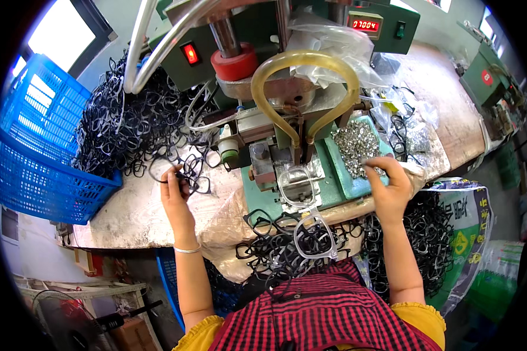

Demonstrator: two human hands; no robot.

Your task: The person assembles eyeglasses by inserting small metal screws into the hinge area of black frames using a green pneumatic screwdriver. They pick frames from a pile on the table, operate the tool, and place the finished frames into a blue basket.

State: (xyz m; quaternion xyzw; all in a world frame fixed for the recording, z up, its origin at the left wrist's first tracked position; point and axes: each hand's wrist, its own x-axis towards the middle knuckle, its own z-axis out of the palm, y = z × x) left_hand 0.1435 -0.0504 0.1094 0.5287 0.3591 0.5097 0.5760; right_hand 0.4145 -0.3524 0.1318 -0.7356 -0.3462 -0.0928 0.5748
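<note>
My left hand (177, 190) is closed with its fingertips on a black eyeglass frame (200, 185), beside the loose frames on the bench. Over the right side of a teal tray (357, 191) is my right hand (390, 190), thumb and forefinger pinched together; whatever is between them is too small to make out. Small shiny metal parts (353, 146) fill that tray. A clear eyeglass frame (298, 233) sits at the press fixture, one rim under the machine head and the other toward me. More black frames (263, 225) lie in front of it, at my lap.
The green press (257, 111) stands mid-bench with a looped yellowish hose (305, 57) and a red collar (234, 62). A big heap of black frames (123, 111) lies left, beside a blue basket (44, 169). To the right, a printed sack (459, 234) holds more frames.
</note>
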